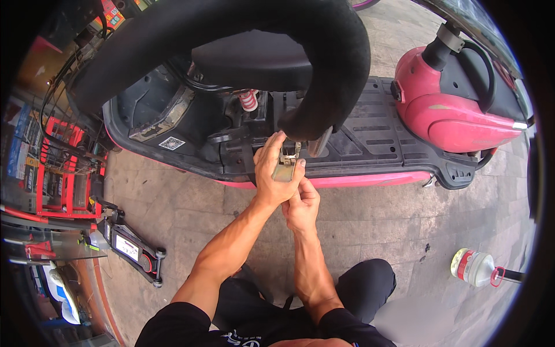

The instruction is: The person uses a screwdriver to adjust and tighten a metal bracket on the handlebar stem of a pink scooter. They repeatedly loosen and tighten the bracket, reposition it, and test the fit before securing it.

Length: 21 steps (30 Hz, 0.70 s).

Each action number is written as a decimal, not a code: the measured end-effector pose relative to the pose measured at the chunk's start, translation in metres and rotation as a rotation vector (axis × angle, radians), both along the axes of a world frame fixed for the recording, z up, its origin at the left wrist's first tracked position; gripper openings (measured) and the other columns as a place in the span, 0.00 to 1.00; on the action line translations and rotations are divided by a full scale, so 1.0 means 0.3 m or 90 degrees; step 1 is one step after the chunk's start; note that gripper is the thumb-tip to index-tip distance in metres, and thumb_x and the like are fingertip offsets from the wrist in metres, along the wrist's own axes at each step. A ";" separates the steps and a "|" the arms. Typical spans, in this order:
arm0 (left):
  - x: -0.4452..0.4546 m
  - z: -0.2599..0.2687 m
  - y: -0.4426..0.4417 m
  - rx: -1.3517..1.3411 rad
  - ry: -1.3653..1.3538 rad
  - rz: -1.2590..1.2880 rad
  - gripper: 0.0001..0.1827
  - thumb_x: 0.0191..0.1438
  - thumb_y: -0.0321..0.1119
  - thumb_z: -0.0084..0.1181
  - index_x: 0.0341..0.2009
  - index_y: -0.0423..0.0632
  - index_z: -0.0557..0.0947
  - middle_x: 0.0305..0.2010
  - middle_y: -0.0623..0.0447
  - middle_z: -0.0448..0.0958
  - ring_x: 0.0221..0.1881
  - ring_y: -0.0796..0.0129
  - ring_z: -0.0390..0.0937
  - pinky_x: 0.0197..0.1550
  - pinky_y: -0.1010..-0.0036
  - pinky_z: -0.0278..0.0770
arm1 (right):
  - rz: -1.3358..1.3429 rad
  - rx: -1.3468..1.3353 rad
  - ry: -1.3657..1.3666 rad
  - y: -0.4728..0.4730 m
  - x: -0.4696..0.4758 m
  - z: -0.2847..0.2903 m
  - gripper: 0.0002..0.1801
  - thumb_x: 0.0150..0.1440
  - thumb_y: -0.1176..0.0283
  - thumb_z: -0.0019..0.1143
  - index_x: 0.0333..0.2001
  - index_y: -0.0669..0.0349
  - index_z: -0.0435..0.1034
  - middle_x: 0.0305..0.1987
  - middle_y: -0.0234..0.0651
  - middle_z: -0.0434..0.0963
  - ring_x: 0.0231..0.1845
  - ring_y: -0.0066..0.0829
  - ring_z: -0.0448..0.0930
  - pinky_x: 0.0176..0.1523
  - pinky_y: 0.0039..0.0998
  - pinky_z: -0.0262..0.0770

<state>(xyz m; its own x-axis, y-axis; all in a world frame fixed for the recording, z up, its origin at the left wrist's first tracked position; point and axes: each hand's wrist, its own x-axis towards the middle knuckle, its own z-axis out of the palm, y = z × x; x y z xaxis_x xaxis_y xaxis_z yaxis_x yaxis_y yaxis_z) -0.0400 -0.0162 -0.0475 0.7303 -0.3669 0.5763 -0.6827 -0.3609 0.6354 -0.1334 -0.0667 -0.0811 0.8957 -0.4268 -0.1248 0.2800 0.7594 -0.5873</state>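
Note:
A pink and black electric scooter (373, 178) stands across the view in front of me. Under its black padded seat (342, 69), at the near side of the floorboard, is a metal bracket or plate (284, 171). My left hand (273, 173) is gripping this metal piece, fingers along its left side and thumb on its right. Just below and to the right, my right hand (302, 206) has its fingers curled at the bracket's lower end, touching the left hand's heel; whether it pinches something small is hidden. A red and white striped cup (248, 100) sits farther back on the scooter.
On the paving at left lies a floor jack (130, 251), near a red metal rack (65, 173) and a wire basket. A large plastic bottle (475, 266) with liquid lies at right. The scooter's pink front body (459, 112) rises at the right.

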 end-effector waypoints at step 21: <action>0.043 0.079 0.042 0.113 0.036 -0.072 0.38 0.44 0.42 0.72 0.58 0.38 0.73 0.57 0.37 0.75 0.59 0.45 0.74 0.60 0.54 0.67 | -0.338 -0.186 0.060 0.211 0.127 0.006 0.18 0.61 0.75 0.62 0.52 0.67 0.65 0.48 0.37 0.78 0.46 0.21 0.79 0.50 0.23 0.76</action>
<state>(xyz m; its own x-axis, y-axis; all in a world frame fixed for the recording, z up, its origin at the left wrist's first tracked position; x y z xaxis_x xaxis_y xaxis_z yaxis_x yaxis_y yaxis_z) -0.0272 -0.0037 -0.0237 0.7086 -0.5402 0.4540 -0.6897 -0.3941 0.6075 -0.0953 -0.0034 -0.0794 0.5418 -0.8405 -0.0035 0.5129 0.3339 -0.7908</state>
